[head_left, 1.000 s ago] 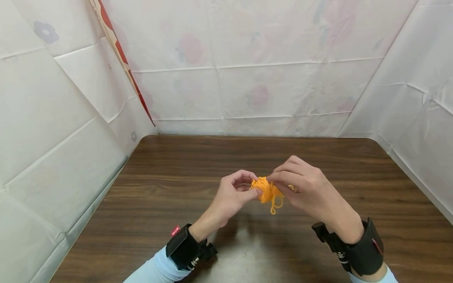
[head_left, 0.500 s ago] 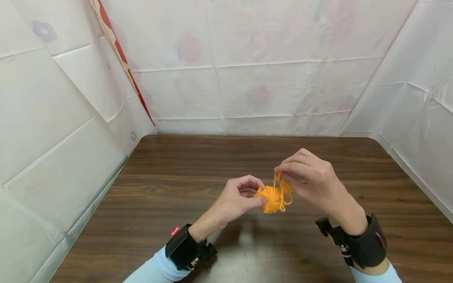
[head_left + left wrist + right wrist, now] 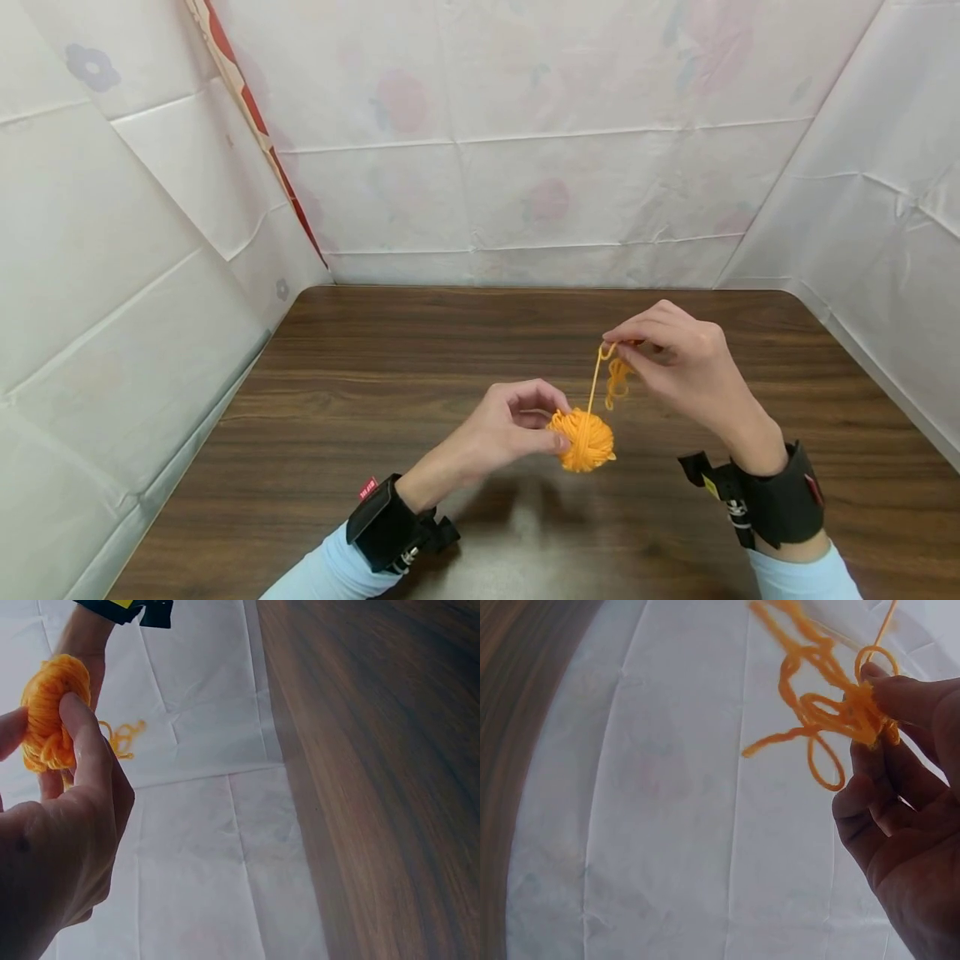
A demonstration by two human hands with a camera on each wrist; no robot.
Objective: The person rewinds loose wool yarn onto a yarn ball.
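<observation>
Orange yarn ball (image 3: 586,439) sat pinched in our left grip (image 3: 504,425) above the counter (image 3: 360,400); our right grip (image 3: 678,362) pinched its loose looped strand (image 3: 617,379), raised taut.

The head camera looks forward and down from above the near edge of the wooden table (image 3: 375,400), taking in both hands and the white sheeted walls (image 3: 525,167) at the far side. The left wrist camera sits very close behind the left hand (image 3: 52,855), facing right past the table edge. The right wrist camera sits close under the right hand (image 3: 907,825), facing the sheeting. All three share the orange yarn (image 3: 588,437).
</observation>
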